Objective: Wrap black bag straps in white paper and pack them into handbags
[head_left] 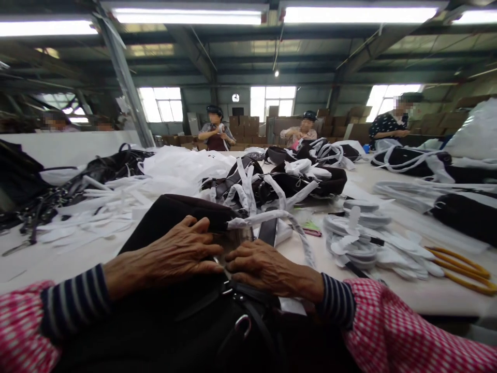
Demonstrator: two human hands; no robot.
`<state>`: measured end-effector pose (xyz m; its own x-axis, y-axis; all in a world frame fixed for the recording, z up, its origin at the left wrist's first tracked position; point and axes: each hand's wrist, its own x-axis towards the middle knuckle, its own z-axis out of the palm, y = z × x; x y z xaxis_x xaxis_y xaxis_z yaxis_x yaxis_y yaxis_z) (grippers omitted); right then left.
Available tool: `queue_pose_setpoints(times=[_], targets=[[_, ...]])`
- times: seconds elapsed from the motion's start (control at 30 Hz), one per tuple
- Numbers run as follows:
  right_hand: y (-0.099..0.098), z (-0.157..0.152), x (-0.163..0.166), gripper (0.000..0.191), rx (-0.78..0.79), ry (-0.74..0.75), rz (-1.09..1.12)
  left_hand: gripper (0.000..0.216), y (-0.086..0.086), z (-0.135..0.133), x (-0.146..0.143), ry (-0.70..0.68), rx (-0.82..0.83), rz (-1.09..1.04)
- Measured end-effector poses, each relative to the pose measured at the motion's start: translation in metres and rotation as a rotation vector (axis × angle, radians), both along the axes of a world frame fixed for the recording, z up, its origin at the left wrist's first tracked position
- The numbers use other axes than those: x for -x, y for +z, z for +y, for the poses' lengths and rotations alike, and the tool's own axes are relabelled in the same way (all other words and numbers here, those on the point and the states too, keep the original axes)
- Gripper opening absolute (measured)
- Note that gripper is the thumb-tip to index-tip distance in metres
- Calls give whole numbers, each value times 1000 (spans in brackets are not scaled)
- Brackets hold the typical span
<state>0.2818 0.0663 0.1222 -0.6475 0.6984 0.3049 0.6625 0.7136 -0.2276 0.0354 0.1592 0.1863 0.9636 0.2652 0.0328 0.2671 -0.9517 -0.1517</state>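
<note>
A black bag (pixel 155 311) lies in front of me at the table's near edge, its zipped opening facing up. My left hand (pixel 182 246) lies across the opening, thumb and fingers closed on the edge beside the metal zipper (pixel 217 260). Close to it, my right hand (pixel 267 264) has its fingers curled over the other side of the opening; its fingertips are partly hidden. Below the hands are black straps with a silver buckle (pixel 226 288) and a metal ring (pixel 243 325). A handle wrapped in white paper (pixel 267 217) arches behind my right hand.
More black bags (pixel 326 181) with wrapped handles lie ahead. White foam sheets (pixel 186 166) and dark straps (pixel 97 171) are piled left. At right are coiled white strips (pixel 351 238), yellow-handled scissors (pixel 466 267) and pink-handled snips (pixel 312 232). Several co-workers (pixel 215 129) are across the table.
</note>
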Motion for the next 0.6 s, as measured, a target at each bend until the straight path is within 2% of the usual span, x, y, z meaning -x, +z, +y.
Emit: queue_pose_setpoints(times=[0.13,0.27,0.33,0.4,0.47,0.53,0.6], targets=[[2,-1,-3,18,5,-39,23,26,4,17,-4,-25,-32,23],[8,-1,-1,15,7,-77,-9,30,8,26,-20,71,-112,25],[12,5,2,14,-4,-120,-37,22,5,24,-32,94,-139,-14],[14,18,6,12,-41,-218,-70,17,2,22,-43,62,-184,-106],[15,37,10,18,-84,-369,-136,35,1,24,-52,44,-222,-186],[15,58,12,29,-89,-498,-226,44,2,29,-56,78,-196,-184],[12,76,14,28,-57,-568,-287,42,3,34,-58,151,-139,-154]])
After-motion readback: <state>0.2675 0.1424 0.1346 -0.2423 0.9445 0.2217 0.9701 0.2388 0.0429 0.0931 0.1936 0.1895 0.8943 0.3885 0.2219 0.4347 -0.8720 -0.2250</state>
